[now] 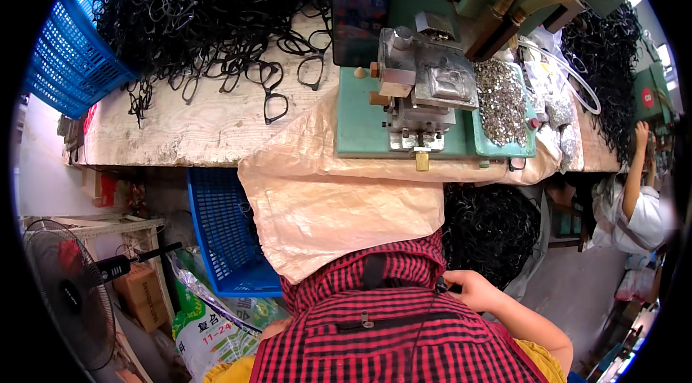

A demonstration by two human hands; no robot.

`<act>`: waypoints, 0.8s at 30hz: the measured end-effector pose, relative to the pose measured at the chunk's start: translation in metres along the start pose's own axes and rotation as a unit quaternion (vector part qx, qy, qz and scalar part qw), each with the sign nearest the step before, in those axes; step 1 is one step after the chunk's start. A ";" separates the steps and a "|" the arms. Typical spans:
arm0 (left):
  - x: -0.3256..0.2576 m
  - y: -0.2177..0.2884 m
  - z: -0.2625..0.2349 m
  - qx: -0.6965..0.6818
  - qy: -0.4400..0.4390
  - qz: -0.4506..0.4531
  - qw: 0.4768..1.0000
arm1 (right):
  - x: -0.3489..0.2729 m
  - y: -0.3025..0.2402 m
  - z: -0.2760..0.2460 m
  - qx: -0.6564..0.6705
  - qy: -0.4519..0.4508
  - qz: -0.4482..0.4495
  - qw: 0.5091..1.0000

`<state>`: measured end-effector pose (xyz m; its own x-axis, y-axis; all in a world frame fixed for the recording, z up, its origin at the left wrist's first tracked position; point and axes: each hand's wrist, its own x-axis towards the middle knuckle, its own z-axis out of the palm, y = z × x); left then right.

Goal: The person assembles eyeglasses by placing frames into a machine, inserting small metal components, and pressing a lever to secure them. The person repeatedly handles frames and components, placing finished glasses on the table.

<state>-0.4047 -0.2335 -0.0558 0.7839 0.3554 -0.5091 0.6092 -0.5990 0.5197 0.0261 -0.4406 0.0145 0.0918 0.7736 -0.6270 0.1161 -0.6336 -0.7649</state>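
Right hand (pixel 472 289) down at the apron (pixel 389 325), fingers curled against the red checked cloth beside a heap of black frames (pixel 490 228) under the bench; grip impossible to tell. Left hand out of sight. Frames probably light, springy, snag-prone, best lifted by the bridge. Above: plank bench (pixel 194 123), sacking (pixel 324 203), green press (pixel 418 94), more frames (pixel 209 15), blue basket (pixel 65 51).

Red-black checked apron (pixel 389 318) (yellow sleeves (pixel 544 358))
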 end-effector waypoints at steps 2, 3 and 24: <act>-0.008 0.004 -0.007 -0.003 -0.008 -0.010 1.000 | 0.002 0.004 0.000 -0.069 -0.003 -0.083 0.994; -0.012 0.008 -0.012 -0.006 -0.014 -0.016 1.000 | 0.004 0.005 -0.001 -0.103 -0.005 -0.124 0.987; 0.229 0.145 -0.184 0.098 -0.237 0.250 0.934 | -0.037 0.153 0.017 0.179 -0.153 0.143 0.961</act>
<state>-0.1150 -0.1071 0.0294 0.7947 -0.3335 -0.5072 0.1111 -0.7415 0.6617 0.0236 -0.5663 -0.0823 -0.2318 0.5649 -0.7919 -0.2229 -0.8233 -0.5220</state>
